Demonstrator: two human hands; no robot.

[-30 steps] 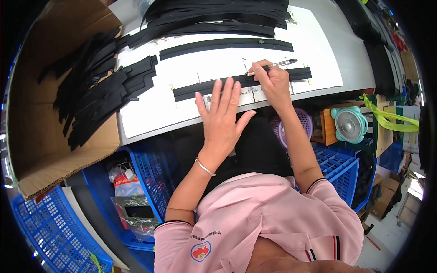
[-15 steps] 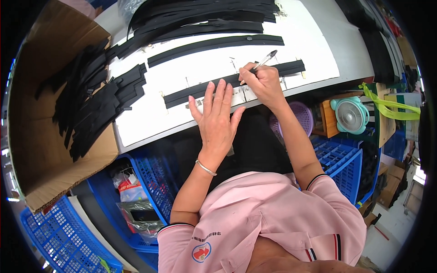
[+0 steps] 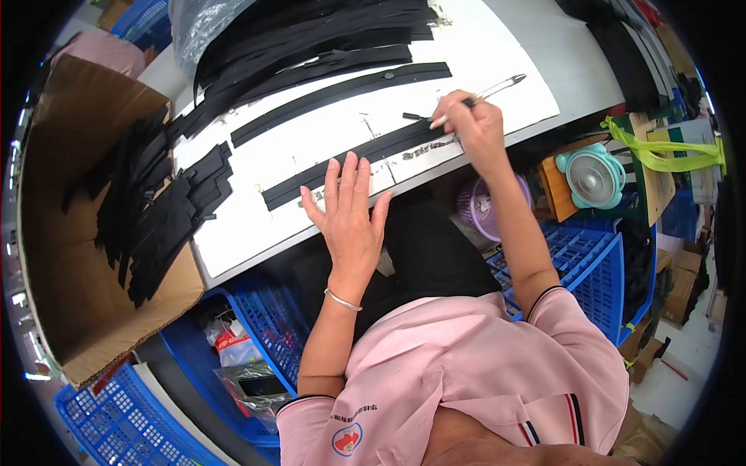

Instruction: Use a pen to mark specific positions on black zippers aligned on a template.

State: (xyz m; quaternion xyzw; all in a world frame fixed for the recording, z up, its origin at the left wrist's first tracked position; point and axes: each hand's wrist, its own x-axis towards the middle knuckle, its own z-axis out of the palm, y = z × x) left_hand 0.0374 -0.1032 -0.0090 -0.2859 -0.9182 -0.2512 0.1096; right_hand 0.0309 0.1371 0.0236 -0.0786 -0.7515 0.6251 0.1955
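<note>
My right hand (image 3: pixel 475 124) is pinched around a silvery pen (image 3: pixel 486 92), fingers closed on its lower barrel so the clear cap end sticks up and away to the right; the tip sits down at the long black strip (image 3: pixel 353 159) lying across the white work sheet (image 3: pixel 311 132). My left hand (image 3: pixel 347 211) holds nothing: it lies flat and spread, palm down, with the fingertips pressing the near edge of that same strip toward its left half. The strip runs slantwise from lower left up to my right hand, and dark smudged markings show on the sheet just beside it.

Behind it, a second black strip (image 3: pixel 342 97) lies roughly parallel on the sheet, apart from the first. Further back a heap of black strips (image 3: pixel 311 39) is piled along the table's far edge. To my left, a cardboard box (image 3: pixel 70 256) stands open with a stack of shorter black pieces (image 3: pixel 159 217) spilling over its rim onto the sheet. Below the table edge sit blue plastic crates (image 3: pixel 590 264), and a small teal fan (image 3: pixel 594 175) rests on a shelf to my right.
</note>
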